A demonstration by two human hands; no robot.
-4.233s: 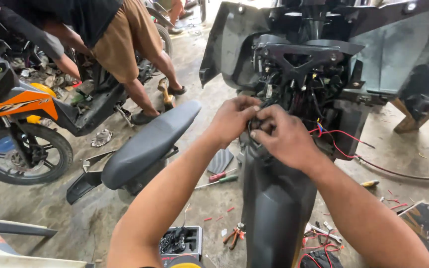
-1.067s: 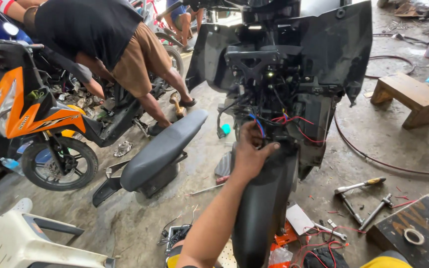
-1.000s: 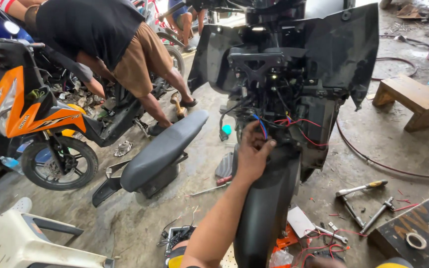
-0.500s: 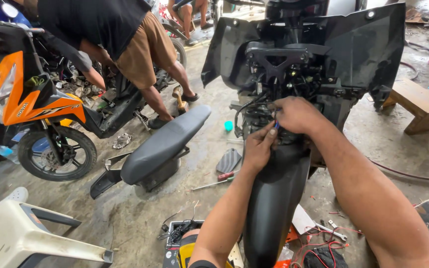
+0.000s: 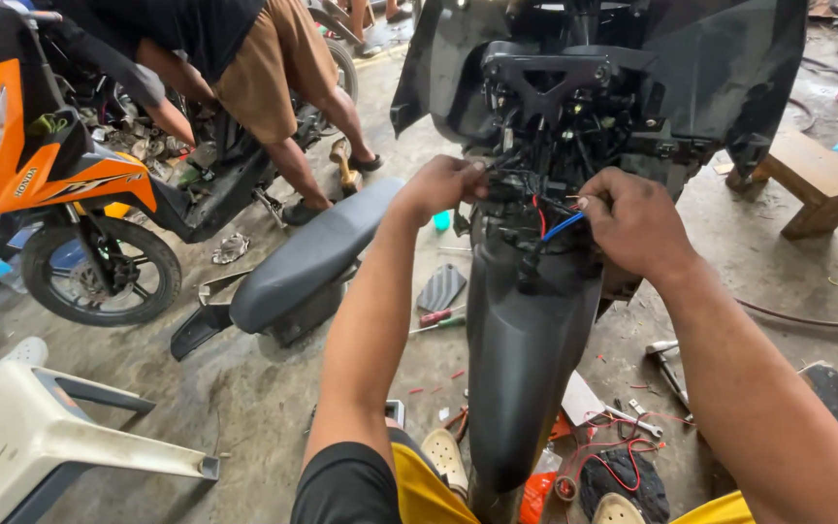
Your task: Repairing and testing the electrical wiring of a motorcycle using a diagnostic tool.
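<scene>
**Both hands at the wire bundle, one on each side of the scooter's open front**

The tangle of red, blue and black wires [image 5: 547, 221] sits at the top of the stripped black scooter front [image 5: 526, 340], just under the black plastic bracket [image 5: 545, 78] and straight ahead of the person. The left hand [image 5: 443, 184] comes in from the left and the right hand [image 5: 632, 221] from the right, so the bundle lies between them — roughly level with both sets of knuckles. Both are about equally near; the left hand's fingertips touch the black part of the harness, while the right hand's fingers are curled round the blue wire's end, pinching it. The left hand is also closed in a pinch on the wiring, though exactly which lead it grips I cannot tell.

The short blue wire runs on a slant, its long axis rising from lower left to upper right toward the right hand. The red wire beside it stands nearly upright. The scooter's long black fender panel points down toward the person's knees, its long axis vertical in the view.

On the concrete floor [image 5: 244, 417] lie a detached dark grey scooter seat [image 5: 307, 257] to the left, and a red-handled screwdriver [image 5: 438, 317] near it. An orange motorcycle [image 5: 50, 184] stands further left, where another person bends over it.
</scene>
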